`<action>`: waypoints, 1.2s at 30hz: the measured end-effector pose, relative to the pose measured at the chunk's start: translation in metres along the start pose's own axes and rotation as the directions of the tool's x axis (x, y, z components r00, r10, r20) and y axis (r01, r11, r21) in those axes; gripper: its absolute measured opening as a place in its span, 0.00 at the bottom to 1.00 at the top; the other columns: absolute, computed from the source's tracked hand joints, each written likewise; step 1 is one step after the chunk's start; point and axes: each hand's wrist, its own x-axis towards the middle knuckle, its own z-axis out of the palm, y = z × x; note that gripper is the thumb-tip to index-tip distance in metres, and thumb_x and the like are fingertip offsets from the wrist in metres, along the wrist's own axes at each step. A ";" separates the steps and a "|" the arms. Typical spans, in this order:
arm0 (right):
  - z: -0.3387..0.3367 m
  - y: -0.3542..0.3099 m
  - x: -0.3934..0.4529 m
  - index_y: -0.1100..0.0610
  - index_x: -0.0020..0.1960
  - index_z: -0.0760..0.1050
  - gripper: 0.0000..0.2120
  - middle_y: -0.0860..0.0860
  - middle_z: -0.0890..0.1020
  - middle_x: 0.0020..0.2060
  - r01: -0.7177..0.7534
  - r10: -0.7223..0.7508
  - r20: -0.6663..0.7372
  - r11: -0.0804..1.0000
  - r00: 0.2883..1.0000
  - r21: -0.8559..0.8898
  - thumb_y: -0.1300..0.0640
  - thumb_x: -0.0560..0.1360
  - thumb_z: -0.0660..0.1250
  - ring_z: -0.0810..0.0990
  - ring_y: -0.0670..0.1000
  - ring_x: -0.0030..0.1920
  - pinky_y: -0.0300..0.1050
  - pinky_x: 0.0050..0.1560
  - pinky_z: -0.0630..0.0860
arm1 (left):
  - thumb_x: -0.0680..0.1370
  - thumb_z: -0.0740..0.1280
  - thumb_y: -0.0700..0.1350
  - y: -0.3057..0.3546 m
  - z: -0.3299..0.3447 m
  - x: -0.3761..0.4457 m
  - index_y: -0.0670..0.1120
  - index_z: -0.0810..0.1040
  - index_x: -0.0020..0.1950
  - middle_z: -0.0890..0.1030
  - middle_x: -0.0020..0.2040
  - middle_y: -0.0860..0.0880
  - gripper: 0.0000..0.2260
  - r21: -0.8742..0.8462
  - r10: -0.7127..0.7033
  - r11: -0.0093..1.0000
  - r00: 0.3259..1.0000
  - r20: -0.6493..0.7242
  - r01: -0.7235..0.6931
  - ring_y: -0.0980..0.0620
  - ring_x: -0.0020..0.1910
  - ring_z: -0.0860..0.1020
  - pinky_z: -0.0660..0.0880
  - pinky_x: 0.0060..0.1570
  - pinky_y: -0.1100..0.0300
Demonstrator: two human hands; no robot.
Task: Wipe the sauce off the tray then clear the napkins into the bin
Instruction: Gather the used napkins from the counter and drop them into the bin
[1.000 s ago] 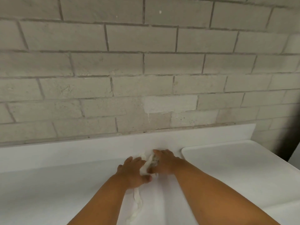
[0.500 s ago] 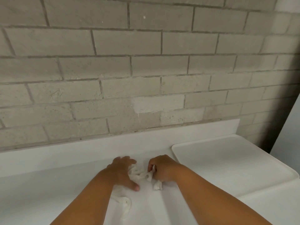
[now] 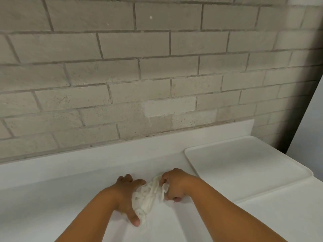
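A crumpled white napkin (image 3: 147,198) lies bunched on the white counter between my two hands. My left hand (image 3: 125,194) cups its left side, fingers spread and thumb stretched along the counter. My right hand (image 3: 174,186) has its fingers curled round the napkin's right end and grips it. A white tray (image 3: 244,165) sits on the counter to the right of my hands; its surface looks plain white, with no sauce visible. No bin is in view.
The white counter (image 3: 52,198) runs left to right and ends in a low white backsplash (image 3: 122,151) under a grey brick wall (image 3: 139,75). A dark gap and a white panel (image 3: 311,128) stand at the far right.
The trailing strip of napkin has been gathered into one wad between my hands. My left thumb has stretched out toward me. The view has shifted so the tray sits further left.
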 end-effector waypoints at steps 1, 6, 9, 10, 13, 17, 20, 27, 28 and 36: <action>0.002 -0.002 -0.001 0.43 0.67 0.66 0.32 0.50 0.67 0.55 -0.032 0.031 0.013 0.994 0.999 0.109 0.53 0.67 0.75 0.82 0.55 0.46 0.44 0.43 0.82 | 0.57 0.79 0.60 0.001 0.005 -0.001 0.64 0.52 0.74 0.60 0.67 0.53 0.52 -0.027 0.014 1.000 0.999 -0.044 -0.015 0.48 0.70 0.56 0.67 0.66 0.47; 0.021 -0.014 -0.004 0.33 0.72 0.54 0.43 0.50 0.59 0.65 0.011 -0.010 -0.013 0.995 1.000 0.101 0.36 0.64 0.74 0.76 0.57 0.57 0.50 0.45 0.81 | 0.62 0.78 0.54 0.006 0.016 -0.005 0.60 0.68 0.65 0.67 0.57 0.53 0.35 -0.206 0.049 0.974 0.977 -0.208 -0.093 0.52 0.57 0.70 0.74 0.52 0.60; 0.034 -0.015 -0.008 0.45 0.66 0.70 0.26 0.52 0.66 0.61 0.062 -0.054 -0.148 0.997 0.988 0.053 0.41 0.70 0.70 0.74 0.56 0.57 0.49 0.55 0.76 | 0.66 0.76 0.52 0.009 0.022 -0.009 0.59 0.72 0.54 0.70 0.51 0.53 0.20 -0.257 0.052 0.958 0.958 -0.283 -0.128 0.53 0.49 0.74 0.71 0.44 0.65; 0.036 -0.015 -0.011 0.48 0.61 0.74 0.18 0.51 0.69 0.57 0.084 -0.063 -0.187 0.991 0.980 0.104 0.46 0.72 0.70 0.75 0.54 0.52 0.46 0.52 0.76 | 0.67 0.75 0.51 0.010 0.024 -0.011 0.58 0.73 0.49 0.71 0.48 0.54 0.16 -0.262 0.053 0.955 0.952 -0.303 -0.136 0.54 0.46 0.74 0.70 0.40 0.67; 0.034 -0.010 -0.028 0.55 0.52 0.80 0.08 0.44 0.69 0.39 0.089 -0.051 -0.217 0.981 0.975 0.171 0.57 0.74 0.68 0.78 0.52 0.44 0.42 0.46 0.77 | 0.68 0.71 0.46 0.012 0.026 -0.020 0.53 0.74 0.38 0.76 0.39 0.55 0.06 -0.303 0.017 0.946 0.949 -0.314 -0.117 0.57 0.36 0.74 0.68 0.34 0.67; 0.037 0.013 -0.055 0.55 0.45 0.80 0.04 0.49 0.79 0.37 0.086 -0.007 -0.161 0.867 0.987 0.490 0.62 0.71 0.70 0.82 0.47 0.35 0.36 0.34 0.76 | 0.68 0.72 0.44 0.008 0.024 -0.035 0.49 0.76 0.35 0.77 0.35 0.54 0.06 -0.398 -0.006 0.906 0.935 -0.354 -0.144 0.57 0.33 0.74 0.68 0.32 0.68; 0.033 0.029 -0.078 0.53 0.41 0.80 0.05 0.52 0.82 0.38 0.094 0.012 -0.154 0.743 0.988 0.663 0.61 0.70 0.74 0.83 0.47 0.34 0.39 0.34 0.79 | 0.68 0.75 0.44 0.006 0.017 -0.052 0.49 0.79 0.37 0.80 0.34 0.51 0.05 -0.494 -0.036 0.849 0.913 -0.407 -0.186 0.57 0.29 0.77 0.73 0.31 0.66; 0.027 0.053 -0.145 0.60 0.43 0.79 0.05 0.52 0.83 0.34 0.179 0.019 -0.237 0.598 0.971 0.781 0.61 0.70 0.74 0.83 0.52 0.36 0.42 0.41 0.78 | 0.68 0.76 0.43 0.026 0.016 -0.086 0.42 0.79 0.37 0.81 0.31 0.47 0.07 -0.630 -0.115 0.736 0.870 -0.480 -0.250 0.54 0.29 0.79 0.76 0.36 0.57; 0.030 0.056 -0.154 0.59 0.43 0.79 0.05 0.52 0.83 0.34 0.176 0.027 -0.236 0.586 0.971 0.791 0.61 0.70 0.74 0.82 0.52 0.35 0.42 0.41 0.77 | 0.68 0.76 0.43 0.036 0.021 -0.089 0.42 0.79 0.37 0.80 0.30 0.48 0.08 -0.633 -0.097 0.731 0.881 -0.463 -0.252 0.54 0.28 0.79 0.76 0.35 0.58; 0.054 0.088 -0.213 0.55 0.41 0.79 0.04 0.50 0.84 0.34 0.110 0.138 -0.236 0.597 0.962 0.794 0.59 0.70 0.74 0.83 0.50 0.35 0.42 0.40 0.79 | 0.68 0.76 0.44 0.135 0.060 -0.087 0.38 0.78 0.40 0.77 0.31 0.49 0.11 -0.633 0.090 0.697 0.917 -0.388 -0.336 0.56 0.27 0.75 0.70 0.28 0.67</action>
